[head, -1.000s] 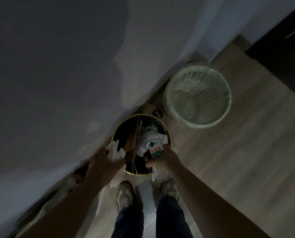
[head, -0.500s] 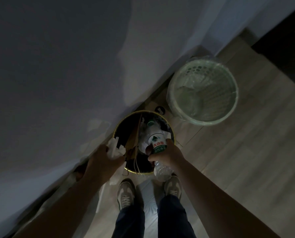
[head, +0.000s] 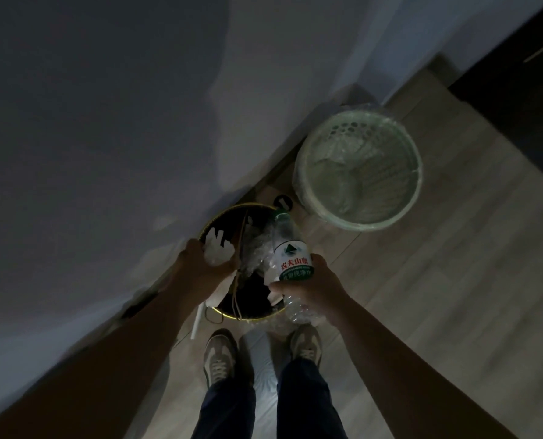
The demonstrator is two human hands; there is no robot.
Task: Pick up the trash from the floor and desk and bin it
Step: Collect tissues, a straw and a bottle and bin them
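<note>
**One head cam, pointed pretty much straight down**

Just a single wide-angle view, worn on the head and tipped steeply down past both forearms. The left hand [head: 200, 264] and right hand [head: 314, 280] sit mid-frame over the black bin [head: 248, 318]. They're near enough that the water bottle [head: 292, 261] label is legible and the white paper wad [head: 216, 248] is visible. The shoes [head: 219, 359] are low in frame, the wall [head: 105, 122] fills the upper left, and the wood floor [head: 438, 312] and green basket [head: 374, 229] are on the right.

Labelled clear bottle [head: 291, 258] over black bin [head: 252, 297]
</note>
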